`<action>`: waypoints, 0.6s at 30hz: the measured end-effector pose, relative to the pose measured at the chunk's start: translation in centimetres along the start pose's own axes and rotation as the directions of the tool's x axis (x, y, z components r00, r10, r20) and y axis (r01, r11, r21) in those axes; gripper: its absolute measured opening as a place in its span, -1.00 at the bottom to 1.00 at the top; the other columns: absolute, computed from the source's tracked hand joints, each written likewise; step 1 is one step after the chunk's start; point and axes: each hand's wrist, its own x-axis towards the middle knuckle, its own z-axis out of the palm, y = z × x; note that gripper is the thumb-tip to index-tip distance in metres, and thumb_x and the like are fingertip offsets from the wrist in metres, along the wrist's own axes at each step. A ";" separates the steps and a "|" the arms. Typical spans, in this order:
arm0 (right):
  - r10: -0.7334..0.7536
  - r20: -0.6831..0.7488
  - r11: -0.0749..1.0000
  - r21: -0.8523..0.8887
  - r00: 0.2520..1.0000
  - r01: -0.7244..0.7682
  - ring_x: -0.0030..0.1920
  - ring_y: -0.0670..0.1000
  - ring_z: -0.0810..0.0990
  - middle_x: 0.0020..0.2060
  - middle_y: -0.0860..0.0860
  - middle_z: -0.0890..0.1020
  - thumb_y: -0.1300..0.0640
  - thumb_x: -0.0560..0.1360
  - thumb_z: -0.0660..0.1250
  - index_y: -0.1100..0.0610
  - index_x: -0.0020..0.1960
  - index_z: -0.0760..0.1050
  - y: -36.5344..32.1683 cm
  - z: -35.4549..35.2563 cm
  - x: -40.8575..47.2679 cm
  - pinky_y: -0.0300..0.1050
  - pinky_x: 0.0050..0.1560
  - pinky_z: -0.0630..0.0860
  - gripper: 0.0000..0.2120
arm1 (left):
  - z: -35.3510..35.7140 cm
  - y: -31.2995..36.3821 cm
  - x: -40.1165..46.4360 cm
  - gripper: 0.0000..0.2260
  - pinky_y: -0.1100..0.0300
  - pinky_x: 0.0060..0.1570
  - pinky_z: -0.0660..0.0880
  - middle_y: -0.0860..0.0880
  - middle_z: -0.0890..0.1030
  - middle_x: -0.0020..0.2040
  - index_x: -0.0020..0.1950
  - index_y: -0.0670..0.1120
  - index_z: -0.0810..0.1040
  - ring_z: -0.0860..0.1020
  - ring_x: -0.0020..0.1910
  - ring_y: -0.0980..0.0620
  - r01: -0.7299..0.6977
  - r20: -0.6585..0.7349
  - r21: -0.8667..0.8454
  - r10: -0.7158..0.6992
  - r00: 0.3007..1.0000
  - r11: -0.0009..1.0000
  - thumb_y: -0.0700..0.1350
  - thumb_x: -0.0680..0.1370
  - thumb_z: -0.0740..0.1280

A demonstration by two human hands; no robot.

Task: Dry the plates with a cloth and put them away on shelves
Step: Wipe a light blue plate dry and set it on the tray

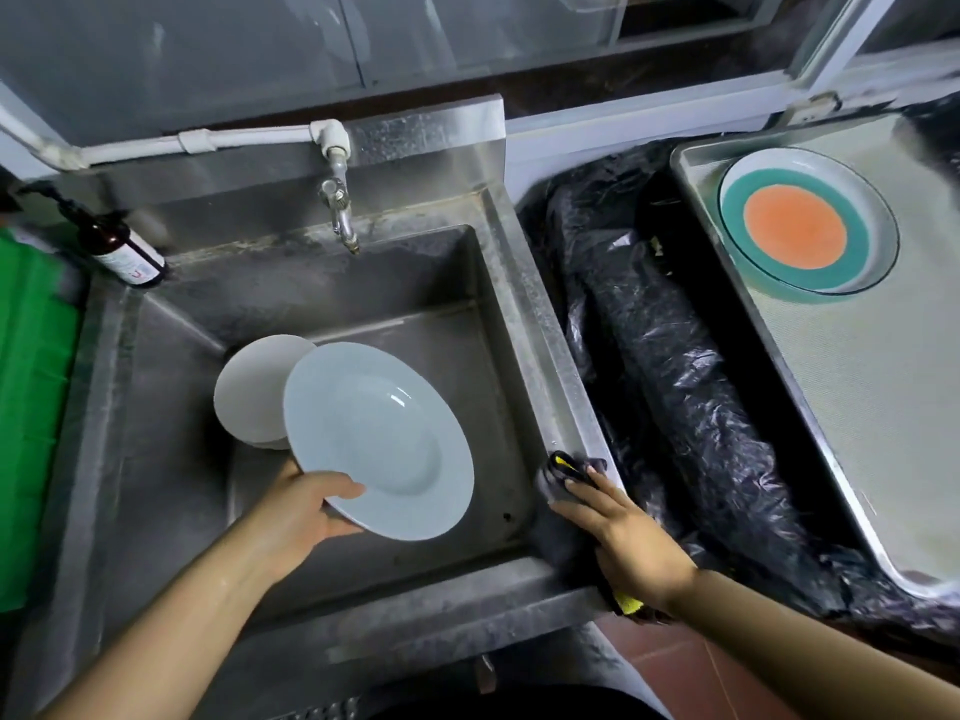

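L hand (306, 517) grips the near-left rim of a wide-rimmed white plate (379, 439), thumb curled over the top of the rim, other fingers hidden under it. Plate is tilted, held up over the steel sink (524, 324) basin, not resting on the bottom. Just beyond the L grip & partly behind the held plate: a small stack of white plates (249, 392) w/ undersides showing; can't tell whether it sits on the basin floor or leans on the wall.

R hand (618, 532) lies on a dark grey cloth (563, 475) w/ yellow trim, draped over the sink's right rim. Fingers mostly straight, pressing down on the cloth, tips toward the far end; not clearly curled round it. A yellow bit of the cloth also peeks out near the wrist. Cloth & held plate are apart, basin corner between them.

Right of the R hand: black plastic bag (675, 366) lining a bin, then a metal tray (852, 407) further right. On the tray's far end, well apart from both hands, sits a plate w/ orange centre & teal ring (808, 220), flat.

Beyond the L grip, at the sink's back wall: tap (340, 210) fed by a white pipe (208, 140). Far left of it a brown pump bottle (122, 246) on the sink ledge, green surface (31, 387) beside that.
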 end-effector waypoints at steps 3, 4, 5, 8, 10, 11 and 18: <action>0.141 -0.080 0.919 0.380 0.987 -0.100 0.42 -0.01 0.40 0.37 0.00 0.48 0.31 0.34 0.09 -0.04 0.40 0.43 -1.9 -3.1 2.5 -0.35 0.39 0.22 -0.34 | -0.1 0.8 -1.0 -0.47 -0.22 -0.13 0.61 -0.02 0.66 0.07 0.11 0.11 0.56 0.56 0.15 -0.15 -0.049 0.028 -0.069 0.051 0.998 0.996 -0.48 0.38 0.33; 0.188 -0.140 0.868 0.487 0.972 -0.098 0.33 -0.10 0.47 0.29 -0.06 0.55 0.36 0.39 0.16 -0.07 0.36 0.46 -2.7 -4.3 3.6 -0.39 0.33 0.29 -0.39 | -0.2 1.1 -1.3 -0.46 -0.20 -0.14 0.61 -0.04 0.66 0.09 0.14 0.08 0.56 0.56 0.18 -0.17 -0.062 0.030 -0.097 0.065 0.997 0.993 -0.47 0.34 0.35; 0.233 -0.187 0.811 0.578 0.954 -0.085 0.25 -0.18 0.51 0.21 -0.14 0.58 0.41 0.42 0.21 -0.13 0.31 0.48 -3.5 -5.6 4.6 -0.40 0.27 0.35 -0.39 | -0.3 1.4 -1.7 -0.44 -0.20 -0.13 0.60 -0.06 0.65 0.13 0.18 0.05 0.55 0.55 0.20 -0.20 -0.074 0.029 -0.117 0.078 0.997 0.990 -0.46 0.31 0.36; 0.332 -0.265 0.671 0.741 0.905 -0.029 0.16 -0.25 0.55 0.11 -0.29 0.57 0.44 0.48 0.24 -0.18 0.22 0.47 -6.0 -8.4 7.2 -0.37 0.24 0.42 -0.43 | -0.6 2.2 -2.8 -0.39 -0.14 -0.18 0.61 -0.08 0.64 0.15 0.24 0.01 0.54 0.56 0.19 -0.20 -0.128 0.033 -0.123 0.133 0.991 0.984 -0.45 0.26 0.40; 0.346 -0.300 0.608 0.793 0.889 0.031 0.19 -0.27 0.53 0.15 -0.22 0.56 0.40 0.53 0.24 -0.13 0.27 0.43 -8.0 -10.0 8.5 -0.35 0.27 0.41 -0.50 | -0.6 2.8 -3.7 -0.47 -0.05 -0.24 0.61 -0.05 0.67 0.09 0.20 0.01 0.55 0.58 0.14 -0.16 -0.153 0.037 -0.123 0.159 0.987 0.981 -0.47 0.36 0.37; 0.329 -0.324 0.604 0.794 0.887 0.066 0.21 -0.27 0.51 0.20 -0.19 0.54 0.39 0.55 0.24 -0.12 0.29 0.41 -9.1 -10.7 9.1 -0.36 0.29 0.39 -0.51 | -0.7 3.1 -4.2 -0.50 -0.01 -0.27 0.61 -0.04 0.68 0.06 0.17 0.01 0.56 0.59 0.12 -0.15 -0.161 0.041 -0.126 0.167 0.985 0.979 -0.48 0.38 0.36; 0.080 -0.510 0.836 0.503 0.856 0.221 0.40 -0.14 0.36 0.40 -0.07 0.44 0.33 0.51 0.25 -0.01 0.46 0.36 -13.9 -12.8 11.0 -0.16 0.45 0.26 -0.44 | -1.8 6.2 -6.4 -0.45 0.00 -0.19 0.62 -0.08 0.69 0.05 0.17 -0.03 0.57 0.64 0.07 -0.12 -0.270 0.079 -0.089 0.277 0.957 0.959 -0.33 0.20 0.40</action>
